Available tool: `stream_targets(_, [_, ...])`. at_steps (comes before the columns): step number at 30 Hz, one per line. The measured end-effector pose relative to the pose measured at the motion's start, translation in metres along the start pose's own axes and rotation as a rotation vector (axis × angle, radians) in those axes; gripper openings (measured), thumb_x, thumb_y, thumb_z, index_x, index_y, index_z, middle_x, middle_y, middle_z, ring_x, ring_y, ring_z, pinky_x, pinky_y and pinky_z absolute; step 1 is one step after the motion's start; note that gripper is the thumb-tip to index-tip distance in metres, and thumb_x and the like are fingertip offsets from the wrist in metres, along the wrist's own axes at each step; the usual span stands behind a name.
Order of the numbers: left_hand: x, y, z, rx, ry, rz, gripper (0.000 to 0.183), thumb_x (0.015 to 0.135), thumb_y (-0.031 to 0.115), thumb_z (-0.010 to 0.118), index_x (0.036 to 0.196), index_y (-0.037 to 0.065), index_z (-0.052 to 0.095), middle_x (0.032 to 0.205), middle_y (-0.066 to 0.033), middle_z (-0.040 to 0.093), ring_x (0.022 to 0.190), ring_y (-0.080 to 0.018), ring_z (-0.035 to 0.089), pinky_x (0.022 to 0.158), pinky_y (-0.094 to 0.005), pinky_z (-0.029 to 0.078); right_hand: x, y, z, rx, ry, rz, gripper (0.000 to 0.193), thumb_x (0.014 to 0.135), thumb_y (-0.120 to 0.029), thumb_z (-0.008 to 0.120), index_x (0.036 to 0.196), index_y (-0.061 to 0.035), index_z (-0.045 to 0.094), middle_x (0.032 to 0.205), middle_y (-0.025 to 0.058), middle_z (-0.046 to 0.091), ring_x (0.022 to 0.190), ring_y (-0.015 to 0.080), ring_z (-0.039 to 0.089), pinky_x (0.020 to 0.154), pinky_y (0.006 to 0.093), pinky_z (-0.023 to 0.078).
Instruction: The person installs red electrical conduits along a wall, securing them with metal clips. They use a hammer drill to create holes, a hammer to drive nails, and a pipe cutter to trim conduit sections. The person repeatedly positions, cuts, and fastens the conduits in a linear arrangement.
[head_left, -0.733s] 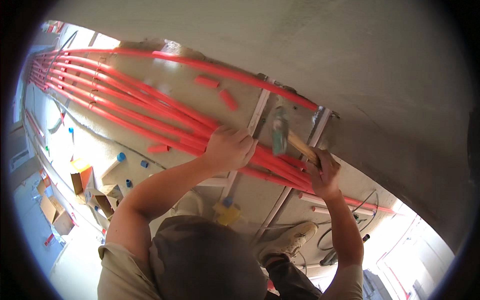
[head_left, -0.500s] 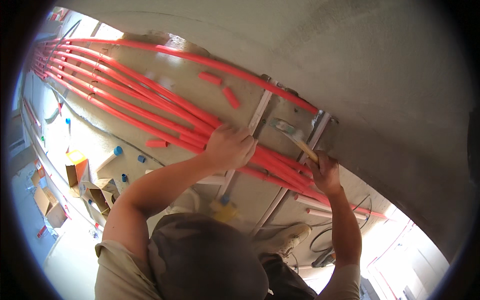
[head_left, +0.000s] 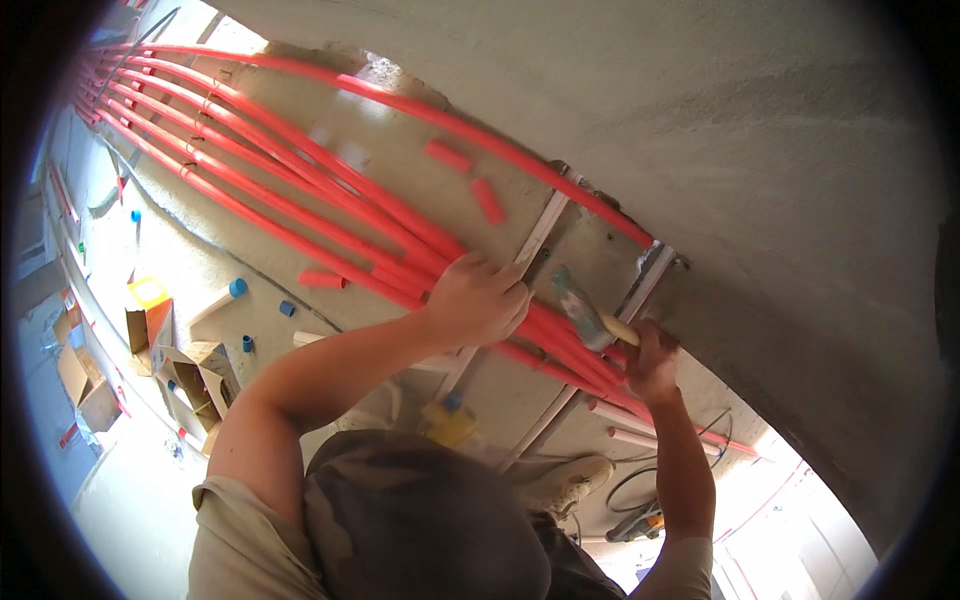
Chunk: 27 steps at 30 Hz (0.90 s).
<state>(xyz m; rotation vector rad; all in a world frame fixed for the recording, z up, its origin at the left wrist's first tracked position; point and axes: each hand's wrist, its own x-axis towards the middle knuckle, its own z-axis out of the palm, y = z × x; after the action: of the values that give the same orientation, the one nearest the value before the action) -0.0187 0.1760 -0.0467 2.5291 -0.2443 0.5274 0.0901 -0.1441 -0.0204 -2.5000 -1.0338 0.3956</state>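
My right hand point(head_left: 652, 362) grips the pale wooden handle of a hammer point(head_left: 622, 331). The hammer's grey-green head is smeared by motion and hangs over the bundle of red pipes point(head_left: 410, 235), just right of my left hand. My left hand point(head_left: 480, 300) rests at the bundle, its fingers bent and drawn together; what they hold, if anything, is hidden. Two pale metal channel strips cross the floor, one strip point(head_left: 545, 226) beside my left hand, the other strip point(head_left: 650, 280) beyond the hammer. A single red pipe point(head_left: 440, 118) runs apart along the wall side.
Short red pipe pieces point(head_left: 487, 200) lie between the pipes. A grey wall point(head_left: 780, 150) rises at the right. Open cardboard boxes point(head_left: 205, 380) and blue fittings point(head_left: 287, 309) are at the left. A shoe point(head_left: 578, 482), a black cable point(head_left: 630, 487) and a power tool point(head_left: 637, 526) lie low right.
The hammer has swung round, its head coming down toward the pipes and closer to my right hand's level. My left hand stays at the bundle. The whole view has shifted slightly.
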Motion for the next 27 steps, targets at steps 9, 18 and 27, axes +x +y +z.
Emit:
stream_targets(9, [-0.003, 0.000, -0.001, -0.010, -0.029, -0.023, 0.026, 0.082, 0.016, 0.078, 0.068, 0.012, 0.056, 0.075, -0.0028, 0.053, 0.057, -0.0196, 0.057, 0.055, -0.0367, 0.042, -0.002, -0.010, -0.014, 0.109, -0.014, 0.089, 0.023, 0.085, -0.006, 0.074, 0.103, -0.0048, 0.061, 0.085, 0.0169, 0.070, 0.078, 0.0397, 0.070, 0.068, 0.0505, 0.054])
stream_targets(18, [-0.005, -0.002, 0.002, -0.015, -0.045, -0.032, 0.022, 0.082, 0.017, 0.077, 0.071, 0.013, 0.058, 0.078, -0.0028, 0.056, 0.059, -0.0191, 0.060, 0.057, -0.0365, 0.044, 0.011, -0.014, 0.001, -0.125, -0.078, 0.022, 0.019, 0.084, -0.005, 0.076, 0.097, -0.0054, 0.062, 0.080, 0.0192, 0.067, 0.070, 0.0429, 0.066, 0.062, 0.0510, 0.050])
stream_targets(27, [-0.004, -0.003, 0.004, -0.031, -0.032, -0.023, 0.027, 0.083, 0.015, 0.078, 0.069, 0.012, 0.055, 0.074, -0.0016, 0.052, 0.058, -0.0192, 0.058, 0.054, -0.0366, 0.041, 0.010, -0.012, 0.002, -0.226, -0.176, -0.014, 0.020, 0.085, -0.006, 0.074, 0.100, -0.0063, 0.061, 0.080, 0.0157, 0.068, 0.070, 0.0384, 0.069, 0.060, 0.0498, 0.054])
